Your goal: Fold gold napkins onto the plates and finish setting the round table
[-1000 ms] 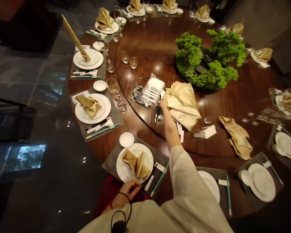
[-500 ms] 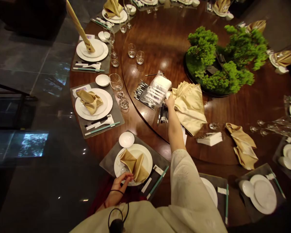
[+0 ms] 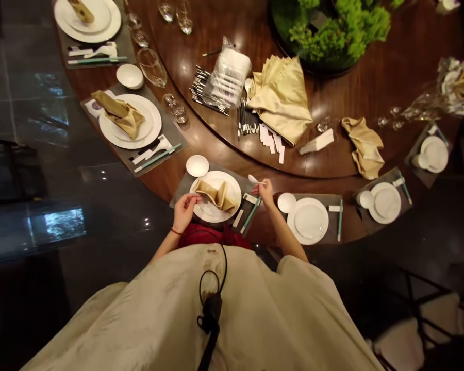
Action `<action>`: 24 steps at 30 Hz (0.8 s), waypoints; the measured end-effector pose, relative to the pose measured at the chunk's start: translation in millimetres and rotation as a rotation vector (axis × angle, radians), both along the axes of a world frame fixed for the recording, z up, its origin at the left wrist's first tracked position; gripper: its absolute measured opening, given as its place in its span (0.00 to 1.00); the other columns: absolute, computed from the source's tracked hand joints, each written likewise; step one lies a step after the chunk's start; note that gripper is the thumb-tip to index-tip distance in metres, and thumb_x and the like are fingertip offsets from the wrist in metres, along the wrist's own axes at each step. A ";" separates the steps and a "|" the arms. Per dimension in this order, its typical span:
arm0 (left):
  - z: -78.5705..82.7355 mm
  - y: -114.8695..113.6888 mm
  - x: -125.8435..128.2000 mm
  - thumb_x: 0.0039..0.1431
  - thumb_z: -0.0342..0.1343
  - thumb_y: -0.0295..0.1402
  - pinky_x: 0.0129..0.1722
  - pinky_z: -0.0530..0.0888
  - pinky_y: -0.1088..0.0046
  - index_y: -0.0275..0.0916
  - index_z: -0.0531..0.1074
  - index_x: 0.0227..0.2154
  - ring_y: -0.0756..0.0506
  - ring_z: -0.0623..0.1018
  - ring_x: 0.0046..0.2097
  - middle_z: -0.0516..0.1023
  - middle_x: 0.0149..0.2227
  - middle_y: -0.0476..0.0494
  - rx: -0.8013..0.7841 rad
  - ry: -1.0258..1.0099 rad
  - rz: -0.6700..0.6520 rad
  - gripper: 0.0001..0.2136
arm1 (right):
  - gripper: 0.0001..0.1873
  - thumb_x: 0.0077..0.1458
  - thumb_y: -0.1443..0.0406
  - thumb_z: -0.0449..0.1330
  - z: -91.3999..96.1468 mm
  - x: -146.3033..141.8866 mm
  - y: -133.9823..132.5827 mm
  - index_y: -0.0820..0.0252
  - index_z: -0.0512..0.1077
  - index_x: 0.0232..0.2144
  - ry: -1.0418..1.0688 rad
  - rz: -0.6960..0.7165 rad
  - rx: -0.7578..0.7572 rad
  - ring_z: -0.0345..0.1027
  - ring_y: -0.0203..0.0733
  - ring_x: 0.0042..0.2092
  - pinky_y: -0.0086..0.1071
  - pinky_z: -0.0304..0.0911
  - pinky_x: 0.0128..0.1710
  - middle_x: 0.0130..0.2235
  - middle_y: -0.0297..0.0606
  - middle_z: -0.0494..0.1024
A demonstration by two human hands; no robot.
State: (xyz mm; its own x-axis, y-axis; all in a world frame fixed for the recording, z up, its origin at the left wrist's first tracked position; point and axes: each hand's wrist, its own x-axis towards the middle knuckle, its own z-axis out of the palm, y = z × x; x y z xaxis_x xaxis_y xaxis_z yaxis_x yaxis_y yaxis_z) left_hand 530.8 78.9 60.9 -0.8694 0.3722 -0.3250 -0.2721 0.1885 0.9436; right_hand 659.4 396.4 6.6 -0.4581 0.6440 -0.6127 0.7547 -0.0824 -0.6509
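My right hand (image 3: 265,191) has come back to the table edge and pinches a white ceramic spoon (image 3: 253,179) by its handle, above the right rim of a white plate (image 3: 234,189). A folded gold napkin (image 3: 213,196) lies on that plate. My left hand (image 3: 184,212) rests at the plate's left rim, fingers apart, holding nothing I can see. A small white dish (image 3: 197,165) stands just beyond it. Teal-handled chopsticks (image 3: 250,215) lie on the grey placemat (image 3: 181,188) beside my right wrist.
On the wooden turntable (image 3: 212,136) lie chopsticks, a plastic bag of white items, gold napkins and white paper sleeves. A green plant centrepiece (image 3: 332,31) stands beyond. Place settings with plates and glasses ring the table; dark tiled floor lies left.
My right hand has pulled back from the turntable to the place setting, now with the spoon. My left hand has risen to the plate rim. The view has tilted further down.
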 end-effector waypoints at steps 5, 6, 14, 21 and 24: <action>-6.0 6.4 8.0 0.53 0.66 0.48 0.43 0.79 0.67 0.35 0.76 0.38 0.46 0.81 0.34 0.82 0.33 0.41 0.110 -0.104 -0.048 0.20 | 0.17 0.72 0.54 0.41 -23.6 69.4 -88.5 0.57 0.59 0.37 -0.173 -0.232 -0.505 0.63 0.31 0.19 0.24 0.68 0.25 0.19 0.26 0.64; -5.9 9.1 9.9 0.53 0.66 0.48 0.42 0.80 0.67 0.35 0.76 0.38 0.46 0.81 0.34 0.82 0.33 0.41 0.126 -0.126 -0.070 0.20 | 0.18 0.72 0.52 0.41 -27.7 72.8 -95.7 0.57 0.59 0.36 -0.207 -0.246 -0.556 0.60 0.31 0.18 0.24 0.68 0.24 0.18 0.24 0.61; 3.4 17.1 13.4 0.54 0.66 0.46 0.44 0.79 0.65 0.35 0.76 0.39 0.46 0.81 0.35 0.81 0.34 0.41 0.192 -0.137 -0.180 0.18 | 0.21 0.71 0.54 0.45 -47.8 56.2 -90.6 0.60 0.61 0.29 -0.341 -0.310 -0.781 0.50 0.27 0.16 0.24 0.70 0.26 0.16 0.21 0.55; 2.1 0.8 14.7 0.53 0.66 0.48 0.42 0.79 0.68 0.35 0.75 0.38 0.47 0.81 0.34 0.81 0.34 0.42 0.169 -0.111 -0.155 0.20 | 0.26 0.69 0.48 0.46 -47.9 66.0 -82.5 0.62 0.66 0.32 -0.321 -0.311 -0.793 0.52 0.26 0.16 0.24 0.70 0.26 0.17 0.24 0.61; -0.3 -3.1 17.7 0.51 0.67 0.49 0.41 0.78 0.68 0.35 0.75 0.38 0.47 0.80 0.33 0.81 0.33 0.42 0.170 -0.127 -0.139 0.21 | 0.28 0.68 0.45 0.45 -47.3 70.2 -80.1 0.62 0.66 0.34 -0.359 -0.272 -0.741 0.55 0.28 0.16 0.26 0.70 0.24 0.17 0.25 0.61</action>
State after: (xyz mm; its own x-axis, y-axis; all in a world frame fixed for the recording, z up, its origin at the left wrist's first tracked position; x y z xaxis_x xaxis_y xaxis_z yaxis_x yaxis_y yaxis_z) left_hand 548.5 75.8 60.6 -0.7619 0.5441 -0.3514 -0.3734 0.0743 0.9247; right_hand 729.6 316.3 -40.7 -0.0442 0.0804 -0.9958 0.7966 -0.5986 -0.0837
